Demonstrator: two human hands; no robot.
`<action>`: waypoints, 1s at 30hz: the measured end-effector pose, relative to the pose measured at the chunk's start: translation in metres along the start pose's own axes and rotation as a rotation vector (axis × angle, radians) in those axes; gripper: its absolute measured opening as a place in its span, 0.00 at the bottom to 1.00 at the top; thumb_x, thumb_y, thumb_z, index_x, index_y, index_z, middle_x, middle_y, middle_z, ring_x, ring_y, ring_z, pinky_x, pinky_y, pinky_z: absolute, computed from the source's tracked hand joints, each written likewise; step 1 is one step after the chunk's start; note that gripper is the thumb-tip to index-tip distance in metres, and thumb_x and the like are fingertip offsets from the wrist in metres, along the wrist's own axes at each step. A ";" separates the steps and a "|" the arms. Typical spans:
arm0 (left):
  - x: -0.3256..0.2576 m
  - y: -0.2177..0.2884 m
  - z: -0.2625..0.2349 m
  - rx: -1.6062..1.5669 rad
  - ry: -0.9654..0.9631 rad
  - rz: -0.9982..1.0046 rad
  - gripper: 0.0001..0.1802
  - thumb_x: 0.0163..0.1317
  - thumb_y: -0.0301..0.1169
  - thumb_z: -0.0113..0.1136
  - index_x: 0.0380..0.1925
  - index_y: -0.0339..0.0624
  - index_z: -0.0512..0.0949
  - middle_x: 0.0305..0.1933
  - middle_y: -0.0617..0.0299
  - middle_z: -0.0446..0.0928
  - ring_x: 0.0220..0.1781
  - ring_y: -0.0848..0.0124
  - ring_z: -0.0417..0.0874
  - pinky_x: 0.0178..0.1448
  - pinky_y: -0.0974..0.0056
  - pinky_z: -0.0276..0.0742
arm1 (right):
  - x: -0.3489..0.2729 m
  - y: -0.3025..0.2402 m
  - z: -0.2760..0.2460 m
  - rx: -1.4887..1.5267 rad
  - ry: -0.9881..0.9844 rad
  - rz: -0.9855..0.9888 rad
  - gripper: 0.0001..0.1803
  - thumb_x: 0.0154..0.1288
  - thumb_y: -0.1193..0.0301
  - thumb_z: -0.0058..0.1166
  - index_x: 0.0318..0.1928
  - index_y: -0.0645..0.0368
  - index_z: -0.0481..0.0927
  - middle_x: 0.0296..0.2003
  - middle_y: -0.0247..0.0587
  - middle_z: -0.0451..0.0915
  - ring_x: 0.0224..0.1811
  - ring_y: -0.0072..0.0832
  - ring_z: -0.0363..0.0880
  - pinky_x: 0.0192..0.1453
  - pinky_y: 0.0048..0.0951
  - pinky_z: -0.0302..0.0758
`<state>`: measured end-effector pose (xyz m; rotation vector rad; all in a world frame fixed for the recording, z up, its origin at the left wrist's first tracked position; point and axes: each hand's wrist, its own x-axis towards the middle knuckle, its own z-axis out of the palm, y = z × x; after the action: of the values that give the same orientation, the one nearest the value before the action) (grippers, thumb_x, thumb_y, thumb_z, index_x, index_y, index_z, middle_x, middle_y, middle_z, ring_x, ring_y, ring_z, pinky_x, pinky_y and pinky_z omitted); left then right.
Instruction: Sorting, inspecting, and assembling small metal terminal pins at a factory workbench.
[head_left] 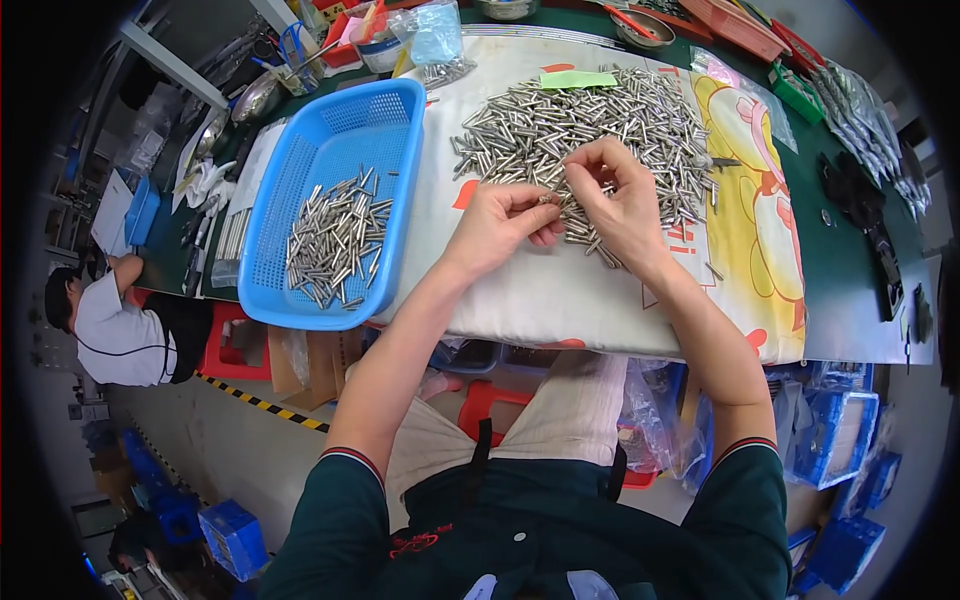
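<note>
A broad heap of small silver metal pins [640, 120] lies on the cloth-covered table in front of me. At its near-left edge my left hand [500, 228] is closed, with thumb and forefinger pinching a small metal pin [547, 198]. Close beside it, over the heap, my right hand [622, 195] is bent with its thumb and forefinger drawn together; whatever lies between them is too small to make out. To the left stands a blue plastic basket [412, 190] with a smaller pile of similar pins [338, 240] inside.
A pale green paper slip [578, 80] rests on the heap's far side. The printed cloth [500, 310] covers the table's middle. Clear plastic bags [875, 130] and a green tray [795, 92] lie at the far right. At the left, a person in a white shirt [125, 340] sits.
</note>
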<state>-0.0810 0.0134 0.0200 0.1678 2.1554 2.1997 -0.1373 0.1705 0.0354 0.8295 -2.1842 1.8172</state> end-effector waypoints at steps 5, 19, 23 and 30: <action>-0.048 0.039 0.003 0.791 0.149 0.425 0.07 0.57 0.24 0.60 0.35 0.33 0.79 0.26 0.57 0.79 0.25 0.70 0.81 0.29 0.68 0.74 | 0.003 -0.010 -0.013 0.124 0.037 0.154 0.05 0.56 0.73 0.54 0.31 0.63 0.78 0.23 0.29 0.77 0.24 0.13 0.69 0.30 0.19 0.68; -0.087 0.093 -0.039 1.086 0.582 0.406 0.15 0.52 0.21 0.62 0.42 0.33 0.77 0.38 0.52 0.79 0.31 0.65 0.81 0.36 0.66 0.76 | -0.013 -0.009 0.002 0.267 -0.434 0.320 0.06 0.54 0.73 0.56 0.30 0.64 0.79 0.24 0.33 0.79 0.26 0.16 0.75 0.33 0.19 0.71; -0.073 0.055 0.012 0.821 0.377 0.355 0.12 0.51 0.21 0.64 0.38 0.33 0.78 0.32 0.55 0.79 0.27 0.69 0.80 0.31 0.68 0.75 | -0.008 -0.012 -0.005 0.520 -0.525 0.471 0.07 0.57 0.72 0.59 0.35 0.60 0.80 0.32 0.31 0.80 0.34 0.14 0.76 0.38 0.17 0.69; -0.057 0.028 0.022 0.702 0.423 0.339 0.05 0.52 0.20 0.62 0.31 0.34 0.78 0.26 0.57 0.79 0.21 0.72 0.78 0.26 0.70 0.72 | -0.010 -0.009 -0.005 0.423 -0.562 0.401 0.05 0.57 0.74 0.58 0.34 0.63 0.80 0.32 0.30 0.79 0.34 0.14 0.74 0.41 0.18 0.71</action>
<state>-0.0213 0.0282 0.0460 0.1040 3.2835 1.5943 -0.1250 0.1778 0.0398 1.1696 -2.4602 2.5609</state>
